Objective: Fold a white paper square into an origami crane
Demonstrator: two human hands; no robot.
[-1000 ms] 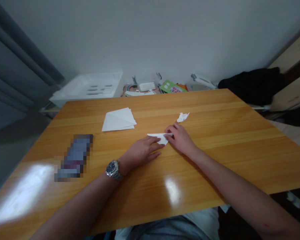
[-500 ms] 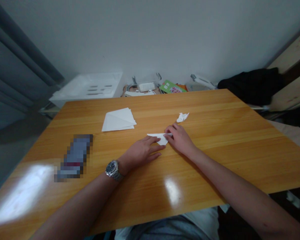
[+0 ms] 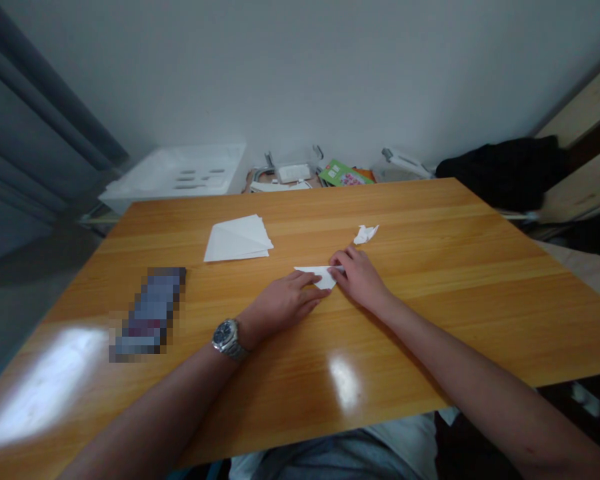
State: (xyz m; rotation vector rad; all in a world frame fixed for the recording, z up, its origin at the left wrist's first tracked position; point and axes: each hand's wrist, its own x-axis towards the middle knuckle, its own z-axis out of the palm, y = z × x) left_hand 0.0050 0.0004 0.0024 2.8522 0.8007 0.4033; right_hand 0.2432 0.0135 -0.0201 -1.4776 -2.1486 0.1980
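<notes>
Here, the folded paper [image 3: 325, 281] is pinched by the right hand [image 3: 361, 277] and touched by the left hand [image 3: 281, 301], loosely extended.

A pixelated device [image 3: 154, 307] lies near the left edge of the table [image 3: 460, 260]. Past the far edge — a white tray [image 3: 153, 172] by the left corner, a green booklet [image 3: 344, 173] right of middle, black cloth [image 3: 503, 170] by the right corner.

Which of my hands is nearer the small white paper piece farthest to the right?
Right. The right hand is just short of the small white paper piece; the left hand is farther off, leftward and nearer you.
</notes>
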